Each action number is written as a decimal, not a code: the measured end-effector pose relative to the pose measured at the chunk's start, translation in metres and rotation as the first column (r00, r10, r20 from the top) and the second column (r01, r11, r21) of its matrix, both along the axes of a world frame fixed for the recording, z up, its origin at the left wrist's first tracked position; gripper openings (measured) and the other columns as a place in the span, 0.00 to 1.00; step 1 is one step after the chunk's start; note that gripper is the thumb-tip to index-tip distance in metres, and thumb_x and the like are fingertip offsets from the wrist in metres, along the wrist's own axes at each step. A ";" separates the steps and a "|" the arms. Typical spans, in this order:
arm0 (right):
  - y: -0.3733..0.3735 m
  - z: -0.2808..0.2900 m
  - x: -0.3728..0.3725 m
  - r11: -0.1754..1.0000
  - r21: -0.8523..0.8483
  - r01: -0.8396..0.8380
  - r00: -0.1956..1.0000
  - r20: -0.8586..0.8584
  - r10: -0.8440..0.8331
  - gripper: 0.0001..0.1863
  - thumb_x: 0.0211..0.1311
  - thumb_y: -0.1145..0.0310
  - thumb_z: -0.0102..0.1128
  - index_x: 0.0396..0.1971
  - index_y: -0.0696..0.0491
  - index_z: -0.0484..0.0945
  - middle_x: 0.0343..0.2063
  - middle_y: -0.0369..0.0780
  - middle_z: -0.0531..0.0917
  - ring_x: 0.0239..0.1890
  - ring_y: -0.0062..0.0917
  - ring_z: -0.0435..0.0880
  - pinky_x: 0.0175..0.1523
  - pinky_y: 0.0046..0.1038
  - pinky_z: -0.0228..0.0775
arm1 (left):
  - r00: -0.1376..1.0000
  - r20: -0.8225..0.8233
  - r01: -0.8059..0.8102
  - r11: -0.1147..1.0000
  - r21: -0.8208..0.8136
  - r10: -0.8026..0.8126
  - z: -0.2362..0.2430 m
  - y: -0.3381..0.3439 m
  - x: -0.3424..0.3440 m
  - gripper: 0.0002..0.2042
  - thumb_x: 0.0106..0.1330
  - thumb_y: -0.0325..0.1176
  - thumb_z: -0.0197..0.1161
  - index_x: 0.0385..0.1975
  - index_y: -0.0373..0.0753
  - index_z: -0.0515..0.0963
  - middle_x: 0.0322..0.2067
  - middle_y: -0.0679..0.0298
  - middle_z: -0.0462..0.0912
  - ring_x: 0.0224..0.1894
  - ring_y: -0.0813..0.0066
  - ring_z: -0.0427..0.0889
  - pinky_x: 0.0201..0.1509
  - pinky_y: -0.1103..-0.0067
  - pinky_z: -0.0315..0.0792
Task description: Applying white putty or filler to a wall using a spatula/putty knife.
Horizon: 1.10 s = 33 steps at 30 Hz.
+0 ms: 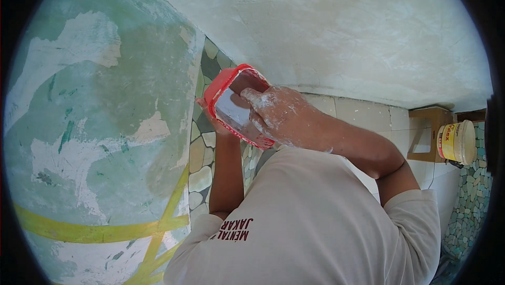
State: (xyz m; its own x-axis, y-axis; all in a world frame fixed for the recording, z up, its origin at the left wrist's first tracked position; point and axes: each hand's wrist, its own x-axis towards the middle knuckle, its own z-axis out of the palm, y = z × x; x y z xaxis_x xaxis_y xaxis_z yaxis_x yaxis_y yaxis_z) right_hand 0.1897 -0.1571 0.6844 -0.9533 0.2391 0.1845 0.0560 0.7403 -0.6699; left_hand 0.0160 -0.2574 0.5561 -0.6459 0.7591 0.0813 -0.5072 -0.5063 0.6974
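Note:
A red rectangular plastic container (216,91) is tilted in front of me, its rim smeared with white and pale grey material inside. My left hand (213,118) grips it from the left and underneath, closed on it and partly hidden behind it. My right hand (272,112), caked with white powder or paste, reaches into the container with bent, closed fingers; what they hold, if anything, I cannot make out.
A patchy green wall (115,101) with yellow tape (84,228) fills the left. A pale wall (342,27) spans the top. Below lie pebble-patterned flooring (200,174) and light tiles (372,111). A brown stool (429,118) and white-and-yellow bucket (463,142) stand at right.

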 end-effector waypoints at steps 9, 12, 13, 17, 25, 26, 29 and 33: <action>0.003 0.001 0.006 0.996 0.031 -0.078 0.996 0.046 0.076 0.16 0.58 0.71 0.57 0.45 0.60 0.70 0.25 0.52 0.80 0.30 0.47 0.81 0.36 0.45 0.73 | 0.996 -0.084 0.001 1.000 0.027 0.001 -0.006 0.005 0.000 0.41 0.63 0.71 0.36 0.56 0.37 0.69 0.52 0.56 0.75 0.52 0.61 0.75 0.56 0.63 0.69; 0.003 -0.002 0.007 0.995 0.035 -0.093 0.996 0.020 0.092 0.17 0.58 0.70 0.57 0.46 0.60 0.70 0.25 0.51 0.80 0.30 0.47 0.81 0.36 0.44 0.73 | 0.991 -0.038 0.133 0.980 0.149 -0.129 -0.005 0.005 0.004 0.40 0.62 0.71 0.37 0.56 0.37 0.69 0.51 0.56 0.75 0.51 0.61 0.75 0.57 0.63 0.69; 0.003 -0.001 0.008 0.995 0.036 -0.091 0.996 0.019 0.090 0.17 0.58 0.70 0.57 0.46 0.60 0.70 0.25 0.51 0.80 0.30 0.47 0.81 0.36 0.44 0.73 | 0.996 -0.070 0.057 0.997 0.054 -0.053 -0.004 0.004 0.007 0.40 0.62 0.71 0.37 0.56 0.38 0.68 0.52 0.56 0.75 0.52 0.60 0.75 0.57 0.63 0.69; 0.005 0.006 0.014 0.999 0.024 -0.036 0.998 0.049 0.035 0.16 0.57 0.70 0.57 0.45 0.59 0.70 0.24 0.51 0.80 0.30 0.47 0.80 0.35 0.45 0.72 | 0.995 -0.104 -0.016 0.999 -0.030 0.013 -0.004 0.006 0.008 0.40 0.62 0.71 0.38 0.57 0.38 0.67 0.53 0.56 0.74 0.52 0.60 0.74 0.57 0.63 0.69; 0.010 0.030 0.019 0.991 0.133 -0.003 0.998 0.059 -0.005 0.15 0.57 0.68 0.57 0.42 0.58 0.70 0.23 0.50 0.79 0.30 0.44 0.81 0.34 0.43 0.71 | 0.997 -0.078 0.013 1.000 0.010 -0.012 0.001 0.010 0.008 0.40 0.62 0.71 0.39 0.58 0.39 0.67 0.54 0.56 0.74 0.52 0.60 0.74 0.57 0.63 0.69; 0.010 0.031 0.019 0.990 0.139 0.004 0.999 0.041 -0.009 0.14 0.57 0.68 0.57 0.41 0.57 0.71 0.23 0.50 0.80 0.30 0.44 0.81 0.34 0.43 0.71 | 0.997 -0.074 0.017 1.000 0.016 -0.016 0.001 0.010 0.008 0.40 0.62 0.71 0.39 0.58 0.39 0.67 0.54 0.56 0.73 0.53 0.60 0.74 0.57 0.63 0.69; 0.013 0.025 0.019 0.989 0.142 0.039 0.999 0.002 -0.039 0.12 0.57 0.68 0.57 0.39 0.56 0.73 0.24 0.49 0.80 0.31 0.43 0.81 0.34 0.44 0.71 | 0.976 0.083 0.191 0.976 0.106 -0.200 0.000 0.007 0.014 0.39 0.62 0.70 0.39 0.59 0.41 0.66 0.55 0.58 0.72 0.54 0.60 0.73 0.57 0.63 0.69; 0.012 0.024 0.016 0.995 0.084 0.050 0.998 -0.029 -0.048 0.09 0.57 0.69 0.56 0.36 0.56 0.75 0.25 0.48 0.81 0.32 0.44 0.80 0.36 0.45 0.69 | 0.990 0.089 0.107 0.991 0.082 -0.114 -0.017 0.006 0.007 0.37 0.63 0.69 0.41 0.59 0.43 0.65 0.56 0.59 0.72 0.54 0.60 0.73 0.58 0.63 0.69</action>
